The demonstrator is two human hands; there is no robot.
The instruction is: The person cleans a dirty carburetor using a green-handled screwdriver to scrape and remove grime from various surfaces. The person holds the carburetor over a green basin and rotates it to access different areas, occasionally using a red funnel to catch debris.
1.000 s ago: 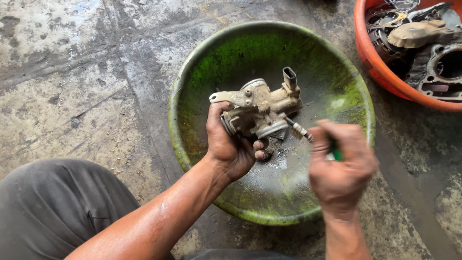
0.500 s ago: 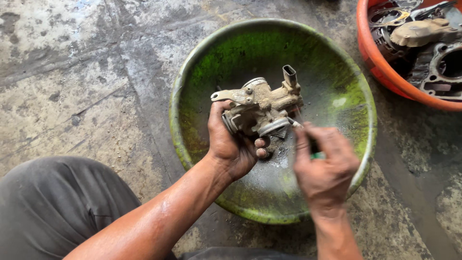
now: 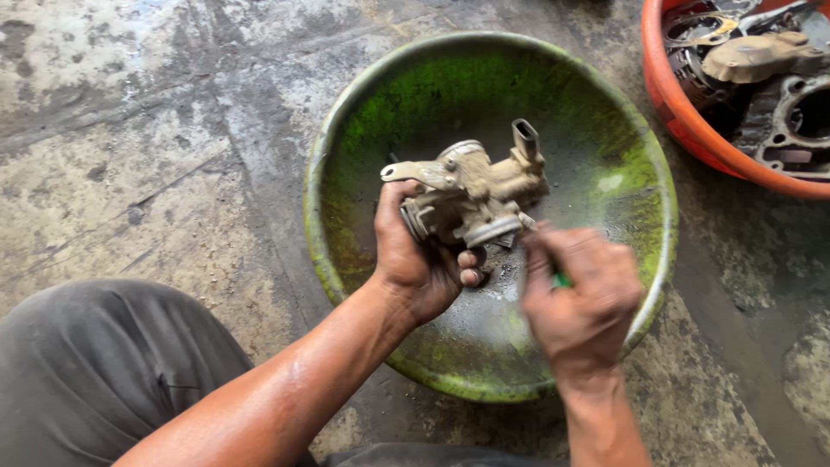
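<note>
Over the green basin (image 3: 346, 173), your left hand (image 3: 419, 259) grips the carburetor (image 3: 471, 195) while your right hand (image 3: 579, 294) is closed on a green-handled tool (image 3: 562, 280). Looks like scrubbing; next you'd probably rotate the body.

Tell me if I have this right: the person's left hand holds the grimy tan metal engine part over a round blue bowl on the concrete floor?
Not quite. The round bowl is green, not blue, as the head view shows. The rest stands: the left hand holds the grimy tan metal engine part over it, on the concrete floor.
</note>
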